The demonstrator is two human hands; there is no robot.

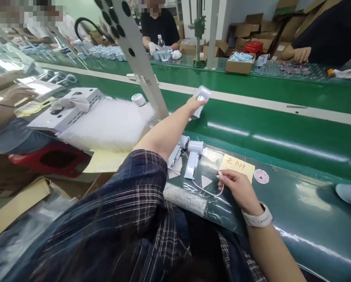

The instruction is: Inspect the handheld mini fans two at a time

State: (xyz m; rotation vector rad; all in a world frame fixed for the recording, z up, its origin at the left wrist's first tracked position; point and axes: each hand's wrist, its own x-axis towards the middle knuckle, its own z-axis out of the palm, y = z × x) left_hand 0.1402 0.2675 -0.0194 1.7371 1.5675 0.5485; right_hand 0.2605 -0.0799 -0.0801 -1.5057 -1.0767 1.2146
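Reaching out over the green conveyor, my left hand (194, 104) is wrapped round a pale blue hammer-shaped device (203, 93), slightly blurred. My right hand (237, 187) pinches the plug end of a white cable (206, 191) between thumb and fingers, above the near worktop. That cable curves left toward the bottom of a second pale blue device (192, 162) lying on the worktop. Another such device (175, 156) lies left of it, partly behind my left arm. A yellow note (240, 164) with red handwriting lies beside my right hand.
Bubble wrap (187, 199) lies at the worktop's near edge. A slanted perforated metal post (140, 62) rises left of my reach. A white foam stack (105, 121) stands left. Across the green belt (266, 141), co-workers sit near a carton of blue parts (240, 65).
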